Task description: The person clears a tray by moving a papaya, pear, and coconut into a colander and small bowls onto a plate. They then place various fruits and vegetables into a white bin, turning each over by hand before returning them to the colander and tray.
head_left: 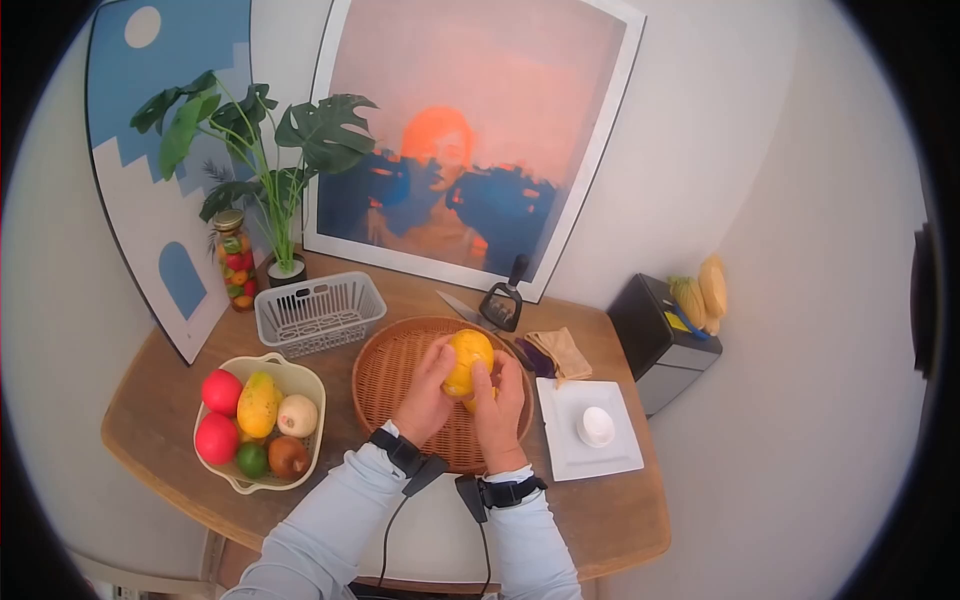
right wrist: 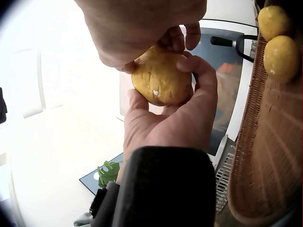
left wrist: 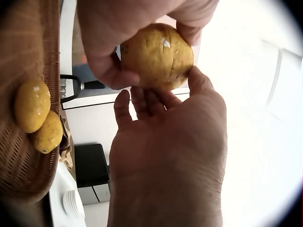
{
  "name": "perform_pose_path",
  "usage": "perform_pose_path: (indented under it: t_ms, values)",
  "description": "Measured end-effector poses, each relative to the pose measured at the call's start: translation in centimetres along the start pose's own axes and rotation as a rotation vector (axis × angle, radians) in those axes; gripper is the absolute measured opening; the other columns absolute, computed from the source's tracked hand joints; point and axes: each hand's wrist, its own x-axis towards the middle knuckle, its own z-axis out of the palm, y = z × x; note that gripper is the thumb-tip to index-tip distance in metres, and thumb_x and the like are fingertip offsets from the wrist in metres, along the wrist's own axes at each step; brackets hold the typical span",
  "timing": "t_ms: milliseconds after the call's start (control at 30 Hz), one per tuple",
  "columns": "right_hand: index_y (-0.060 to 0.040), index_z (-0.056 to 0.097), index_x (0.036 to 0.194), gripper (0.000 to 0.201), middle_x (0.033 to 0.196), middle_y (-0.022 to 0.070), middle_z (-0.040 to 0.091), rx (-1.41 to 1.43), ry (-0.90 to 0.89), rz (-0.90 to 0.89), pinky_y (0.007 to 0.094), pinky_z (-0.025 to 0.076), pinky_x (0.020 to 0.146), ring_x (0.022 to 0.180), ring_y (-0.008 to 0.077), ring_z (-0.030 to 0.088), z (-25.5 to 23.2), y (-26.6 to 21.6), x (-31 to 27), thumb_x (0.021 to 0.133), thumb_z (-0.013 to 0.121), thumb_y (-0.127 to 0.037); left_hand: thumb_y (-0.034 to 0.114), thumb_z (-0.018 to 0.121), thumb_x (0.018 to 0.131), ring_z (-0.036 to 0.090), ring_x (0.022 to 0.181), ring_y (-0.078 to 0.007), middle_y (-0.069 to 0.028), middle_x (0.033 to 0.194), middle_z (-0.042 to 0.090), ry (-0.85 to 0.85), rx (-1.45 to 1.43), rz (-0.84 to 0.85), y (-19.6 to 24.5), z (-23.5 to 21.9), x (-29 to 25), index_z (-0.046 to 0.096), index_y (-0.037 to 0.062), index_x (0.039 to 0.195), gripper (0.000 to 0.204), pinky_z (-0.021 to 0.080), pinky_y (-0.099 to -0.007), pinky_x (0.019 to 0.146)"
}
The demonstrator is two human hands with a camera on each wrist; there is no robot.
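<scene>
Between both hands is a yellow potato (head_left: pixel 468 362), held up over a round brown wicker basket (head_left: pixel 385 420). My left hand (head_left: pixel 427 390) grips it from the left, fingers and thumb curled round it. From the other side my right hand (head_left: pixel 500 405) holds it, thumb and fingertips on the skin. The potato (left wrist: pixel 158 56) shows thin dark cracks and a small white spot in the left wrist view. Two more yellow potatoes, one paler and spotted (left wrist: pixel 47 132), the other larger (left wrist: pixel 32 105), lie in the basket beneath the hands.
A cream basin (head_left: pixel 315 385) of mixed produce stands left, behind it a grey plastic basket (head_left: pixel 320 312). Beyond the wicker basket lie a knife (head_left: pixel 460 305) and a black-handled utensil (head_left: pixel 505 300). Right are a beige cloth (head_left: pixel 565 352) and a white square plate (head_left: pixel 610 455) with small white dishes.
</scene>
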Motion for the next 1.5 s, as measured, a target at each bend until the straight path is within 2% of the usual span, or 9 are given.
perform_pose_path:
  t_ms: [67, 267, 367, 667, 767, 967, 1167, 1267, 1500]
  values:
    - [0.0030, 0.055, 0.119, 0.041, 0.110, 0.0176, 0.058, -0.036, 0.001, -0.056, 0.0363, 0.047, 0.081, 0.097, 0.0293, 0.056, 0.1, -0.4, -0.1, 0.096, 0.062, -0.031, 0.040, 0.049, 0.104, 0.052, 0.125, -0.0216, -0.0097, 0.134, 0.052, -0.036, -0.039, -0.011, 0.8, 0.4, -0.2, 0.042, 0.0088, 0.143, 0.050, 0.045, -0.0385, 0.105]
    - [0.0015, 0.056, 0.121, 0.039, 0.112, 0.0169, 0.059, 0.143, 0.028, 0.071, 0.0370, 0.047, 0.084, 0.099, 0.0293, 0.057, -0.3, -1.6, 0.0, 0.096, 0.063, -0.027, 0.038, 0.048, 0.105, 0.052, 0.125, -0.0232, -0.0100, 0.133, 0.052, -0.109, 0.094, -0.039, 1.8, 1.4, -0.7, 0.046, 0.0080, 0.138, 0.044, 0.044, -0.0400, 0.108]
    - [0.0011, 0.056, 0.121, 0.038, 0.114, 0.0167, 0.060, -0.021, 0.041, -0.159, 0.0366, 0.047, 0.086, 0.101, 0.0298, 0.057, -0.5, -1.5, 0.4, 0.096, 0.062, -0.027, 0.031, 0.053, 0.103, 0.052, 0.125, -0.0230, -0.0103, 0.133, 0.052, -0.085, -0.178, -0.143, 0.8, 0.7, -0.2, 0.045, 0.0073, 0.138, 0.043, 0.043, -0.0397, 0.109]
    - [0.0003, 0.056, 0.122, 0.039, 0.113, 0.0175, 0.060, 0.068, 0.047, -0.030, 0.0372, 0.048, 0.088, 0.102, 0.0307, 0.059, -0.6, -1.6, 0.1, 0.096, 0.062, -0.028, 0.035, 0.051, 0.104, 0.051, 0.125, -0.0221, -0.0096, 0.131, 0.051, -0.176, 0.292, 0.086, 0.8, 0.6, -0.2, 0.044, 0.0072, 0.138, 0.044, 0.043, -0.0369, 0.107]
    - [0.0004, 0.055, 0.122, 0.038, 0.113, 0.0173, 0.060, 0.009, 0.035, -0.126, 0.0368, 0.048, 0.088, 0.102, 0.0301, 0.059, -0.5, -1.2, 0.3, 0.096, 0.060, -0.028, 0.031, 0.056, 0.102, 0.051, 0.124, -0.0216, -0.0096, 0.131, 0.051, -0.075, 0.093, -0.035, 0.3, 0.5, -0.2, 0.044, 0.0081, 0.138, 0.045, 0.045, -0.0357, 0.104]
    - [0.0000, 0.053, 0.123, 0.039, 0.114, 0.0159, 0.060, 0.178, -0.011, 0.158, 0.0358, 0.047, 0.090, 0.103, 0.0276, 0.058, -0.4, -0.6, 0.2, 0.097, 0.056, -0.029, 0.029, 0.057, 0.100, 0.052, 0.119, -0.0191, -0.0085, 0.128, 0.051, -0.024, 0.382, 0.042, 1.0, 1.1, -0.9, 0.042, 0.0117, 0.138, 0.045, 0.049, -0.0339, 0.094]
    - [0.0000, 0.049, 0.127, 0.044, 0.116, 0.0169, 0.057, 0.124, -0.022, -0.014, 0.0346, 0.046, 0.092, 0.106, 0.0256, 0.057, 0.1, -0.7, 0.1, 0.098, 0.056, -0.032, 0.023, 0.064, 0.095, 0.052, 0.117, -0.0176, -0.0083, 0.126, 0.051, 0.060, 0.187, 0.034, 0.7, 0.9, -0.5, 0.039, 0.0082, 0.139, 0.052, 0.046, -0.0307, 0.096]
    - [-0.0006, 0.050, 0.127, 0.045, 0.116, 0.0164, 0.057, 0.270, -0.073, 0.349, 0.0344, 0.046, 0.093, 0.106, 0.0245, 0.056, -0.2, -0.2, 0.3, 0.097, 0.059, -0.034, 0.020, 0.063, 0.095, 0.052, 0.118, -0.0182, -0.0088, 0.126, 0.050, -0.021, 0.492, 0.183, 1.4, 1.7, -0.9, 0.040, 0.0079, 0.138, 0.051, 0.046, -0.0324, 0.098]
    - [-0.0023, 0.052, 0.125, 0.045, 0.119, 0.0131, 0.056, 0.111, -0.063, -0.061, 0.0336, 0.047, 0.090, 0.106, 0.0220, 0.057, 0.5, -0.2, 0.2, 0.091, 0.070, -0.025, 0.016, 0.064, 0.095, 0.053, 0.116, -0.0185, -0.0098, 0.125, 0.051, 0.159, 0.172, 0.119, -0.6, -0.6, 0.2, 0.046, 0.0034, 0.131, 0.043, 0.045, -0.0329, 0.098]
